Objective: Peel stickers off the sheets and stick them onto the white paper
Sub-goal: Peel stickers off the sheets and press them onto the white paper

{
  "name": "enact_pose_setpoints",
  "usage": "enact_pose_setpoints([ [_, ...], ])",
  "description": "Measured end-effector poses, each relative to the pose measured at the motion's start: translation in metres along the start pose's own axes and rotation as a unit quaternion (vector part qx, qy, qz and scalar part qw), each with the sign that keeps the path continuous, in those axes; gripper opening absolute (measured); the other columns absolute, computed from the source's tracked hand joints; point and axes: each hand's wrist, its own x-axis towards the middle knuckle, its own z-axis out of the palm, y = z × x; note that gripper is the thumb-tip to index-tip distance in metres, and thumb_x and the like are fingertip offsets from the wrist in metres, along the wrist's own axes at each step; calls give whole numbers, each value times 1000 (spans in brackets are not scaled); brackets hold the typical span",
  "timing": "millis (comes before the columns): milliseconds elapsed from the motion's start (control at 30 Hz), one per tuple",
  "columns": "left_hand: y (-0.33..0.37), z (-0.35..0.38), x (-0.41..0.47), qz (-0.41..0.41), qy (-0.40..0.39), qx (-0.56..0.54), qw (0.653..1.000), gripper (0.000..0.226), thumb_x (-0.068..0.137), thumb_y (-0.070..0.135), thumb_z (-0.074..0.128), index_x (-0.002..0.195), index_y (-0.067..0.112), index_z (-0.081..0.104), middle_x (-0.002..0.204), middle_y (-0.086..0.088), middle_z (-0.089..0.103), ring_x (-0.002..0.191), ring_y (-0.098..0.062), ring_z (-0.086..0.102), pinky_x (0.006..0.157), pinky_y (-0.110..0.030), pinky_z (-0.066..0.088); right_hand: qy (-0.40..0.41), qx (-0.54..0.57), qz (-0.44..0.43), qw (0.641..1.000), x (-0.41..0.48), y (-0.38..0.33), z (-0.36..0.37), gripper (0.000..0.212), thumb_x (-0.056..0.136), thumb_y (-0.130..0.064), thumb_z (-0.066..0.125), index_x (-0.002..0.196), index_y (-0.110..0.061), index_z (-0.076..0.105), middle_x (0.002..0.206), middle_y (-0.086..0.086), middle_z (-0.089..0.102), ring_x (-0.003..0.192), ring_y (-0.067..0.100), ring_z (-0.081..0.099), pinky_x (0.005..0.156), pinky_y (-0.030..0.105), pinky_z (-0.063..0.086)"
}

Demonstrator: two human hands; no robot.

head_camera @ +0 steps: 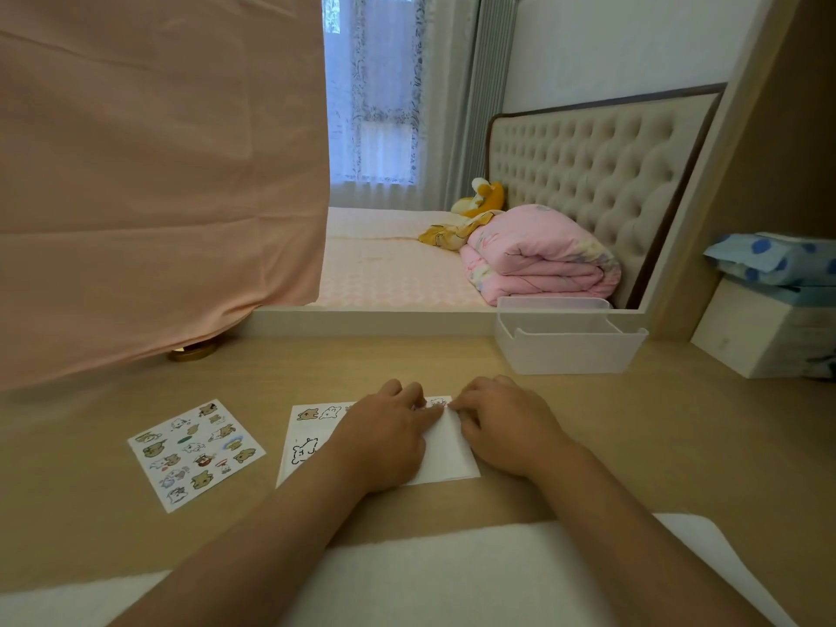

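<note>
Grip: left hand (384,434) flat on white paper (448,459), right hand (502,423) unclear at sticker (438,403); prob. sticking step, nxt press smooth.

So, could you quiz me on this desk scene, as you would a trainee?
1. True or false: the sticker sheet lies to the left of the white paper.
2. Which stands at the back right of the desk? A) a clear plastic bin B) a laptop C) a vase
3. Fill in: the fingertips of the left hand and the right hand meet by the paper's ____ edge (near or far).

Key: 1 true; 2 A; 3 far.
</note>
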Motion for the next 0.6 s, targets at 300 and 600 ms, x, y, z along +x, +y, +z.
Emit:
enact_pose_setpoints([
  [300,4,0,2,-24,11,-26,999,53,92,25,43,143,36,50,136,3,53,117,-23,47,87,-31,47,-23,-2,-10,1000,6,0,2,44,99,-31,44,139,-45,54,121,-6,49,113,19,44,88,35,43],
  [600,1,13,10,-31,45,0,998,77,77,39,18,137,19,60,121,-7,59,104,-29,53,82,-43,52,9,8,-19,1000,1,5,3,39,101,-34,43,135,-45,57,116,-5,52,107,18,48,81,33,45],
])
